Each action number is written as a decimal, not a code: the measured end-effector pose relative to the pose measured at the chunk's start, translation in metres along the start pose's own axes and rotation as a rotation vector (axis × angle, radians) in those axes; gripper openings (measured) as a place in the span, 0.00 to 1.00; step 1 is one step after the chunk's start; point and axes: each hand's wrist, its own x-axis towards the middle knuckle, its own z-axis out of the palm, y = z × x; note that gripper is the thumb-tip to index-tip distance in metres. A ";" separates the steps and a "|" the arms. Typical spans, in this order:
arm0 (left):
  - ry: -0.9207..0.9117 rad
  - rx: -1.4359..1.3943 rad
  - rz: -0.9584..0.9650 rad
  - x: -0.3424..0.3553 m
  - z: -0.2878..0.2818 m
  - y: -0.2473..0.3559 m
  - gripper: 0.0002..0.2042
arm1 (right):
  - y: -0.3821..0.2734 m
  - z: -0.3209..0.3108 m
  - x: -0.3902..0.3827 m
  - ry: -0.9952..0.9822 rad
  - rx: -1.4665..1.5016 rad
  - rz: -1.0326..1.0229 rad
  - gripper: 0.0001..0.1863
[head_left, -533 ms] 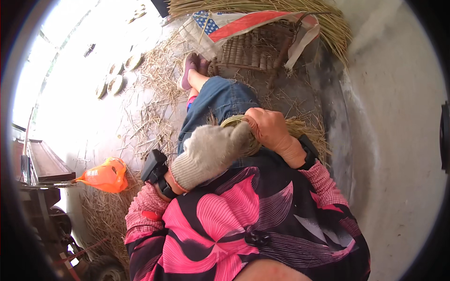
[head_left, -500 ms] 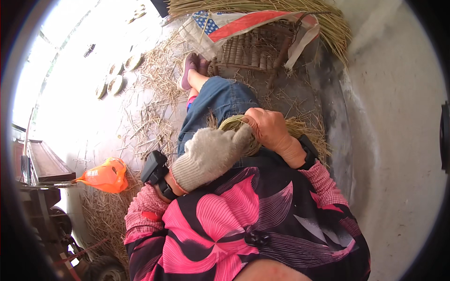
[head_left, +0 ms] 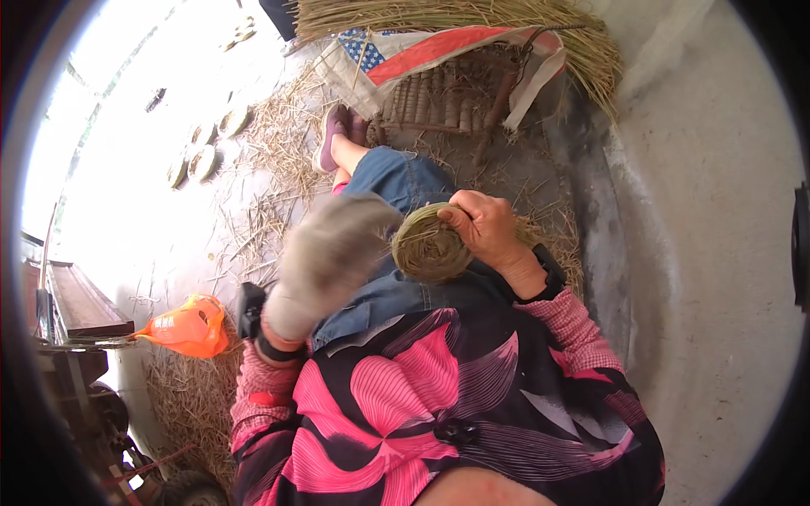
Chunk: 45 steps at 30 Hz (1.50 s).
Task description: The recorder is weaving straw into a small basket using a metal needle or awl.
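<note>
A round, tightly wound straw coil is above my lap, its flat spiral side facing up. My right hand is bare and grips its right rim, thumb on top and fingers curled over the edge. Loose straw ends stick out past my right wrist. To the left of the coil, apart from it, is my left hand in a pale knitted glove. Motion smears its fingers, so their pose does not show.
A wooden slatted chair draped with a striped, starred cloth stands ahead. Behind it lies a large straw bundle. Several finished coils rest on the straw-littered floor. An orange plastic bag and machinery are at left, a wall at right.
My left hand has come off the coil and swung left, uncovering the coil's spiral face. The right hand keeps its hold on the rim.
</note>
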 end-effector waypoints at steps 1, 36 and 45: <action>0.208 -0.178 -0.192 -0.009 -0.001 -0.007 0.15 | 0.002 -0.003 0.002 0.040 -0.019 -0.088 0.22; -0.164 1.164 -1.360 -0.289 -0.106 -0.204 0.14 | 0.147 -0.145 -0.044 0.490 1.412 0.374 0.11; 0.345 -0.259 -0.844 -0.086 -0.031 -0.159 0.19 | 0.056 -0.091 0.035 -0.017 1.498 0.238 0.13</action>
